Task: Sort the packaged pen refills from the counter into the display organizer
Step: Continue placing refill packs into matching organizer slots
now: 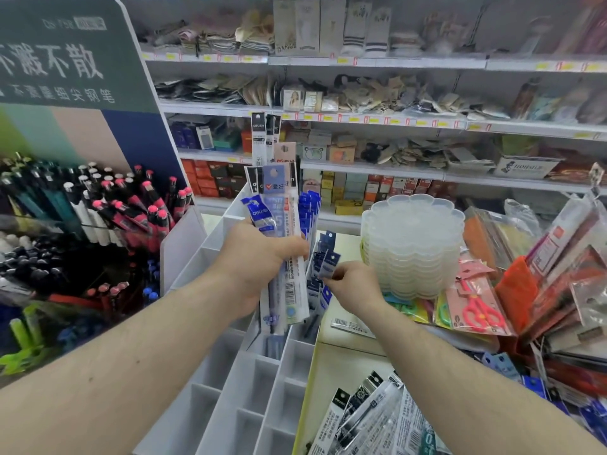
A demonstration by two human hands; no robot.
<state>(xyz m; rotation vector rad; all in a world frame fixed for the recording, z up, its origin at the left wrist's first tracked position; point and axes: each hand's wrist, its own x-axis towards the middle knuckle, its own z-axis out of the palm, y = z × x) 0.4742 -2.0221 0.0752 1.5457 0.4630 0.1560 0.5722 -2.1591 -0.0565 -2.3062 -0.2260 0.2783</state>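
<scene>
My left hand (pixel 259 257) grips a bundle of packaged pen refills (pixel 279 205), held upright over the white display organizer (pixel 236 399). The packs are blue, white and black, with their tops fanned out above my fingers. My right hand (pixel 353 285) pinches the top of a small blue refill pack (pixel 328 267) that stands in a right-hand compartment of the organizer, beside more blue packs (pixel 310 211). A loose pile of black-and-white refill packs (pixel 371 418) lies on the counter at the bottom right.
A pen display (pixel 98 218) with pink-capped pens stands on the left. A stack of clear scalloped plastic trays (pixel 414 244) sits right of the organizer. Packaged scissors (pixel 476 310) and other hanging goods crowd the right. Stocked store shelves (pixel 361 110) fill the background.
</scene>
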